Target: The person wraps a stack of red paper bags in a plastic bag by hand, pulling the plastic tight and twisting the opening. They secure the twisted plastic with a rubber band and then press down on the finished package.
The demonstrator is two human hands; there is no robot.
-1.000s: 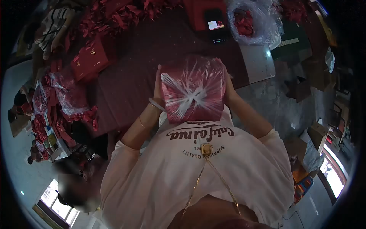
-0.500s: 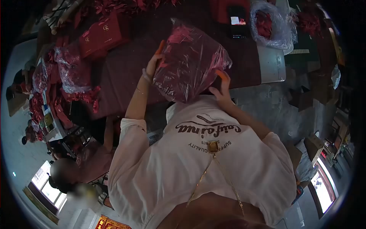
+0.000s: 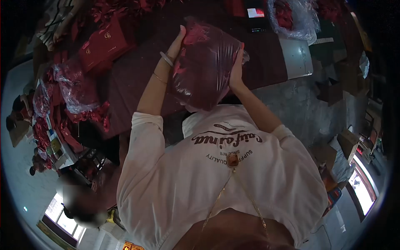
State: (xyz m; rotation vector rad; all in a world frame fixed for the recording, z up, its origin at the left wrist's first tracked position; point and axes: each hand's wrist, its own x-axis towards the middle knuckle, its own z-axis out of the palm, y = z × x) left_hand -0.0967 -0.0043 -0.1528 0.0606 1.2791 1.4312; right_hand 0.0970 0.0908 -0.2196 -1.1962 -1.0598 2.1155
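A clear plastic bag [image 3: 206,66] with red contents is between my two hands above the dark red table cover, near the front of my white shirt. My left hand [image 3: 177,41] lies along the bag's left side, thumb or fingertip pointing up. On the right side, my right hand [image 3: 237,68] presses flat against the plastic, its fingers close together. The plastic is stretched tight with creases near my right hand, and a loose bit sticks out behind it. Some fingers of both hands are hidden by the bag.
Red boxes [image 3: 104,46] with gold marks stand at the upper left, near plastic-wrapped red bundles [image 3: 77,87]. A phone [image 3: 256,13] with a lit screen lies at the top. Right of it is an open plastic bag [image 3: 291,25] of red items. A person [image 3: 83,196] is at the lower left.
My right hand has moved up from the bag's lower right corner to its right side. The bag looks narrower and its plastic tighter. My left hand has shifted slightly up.
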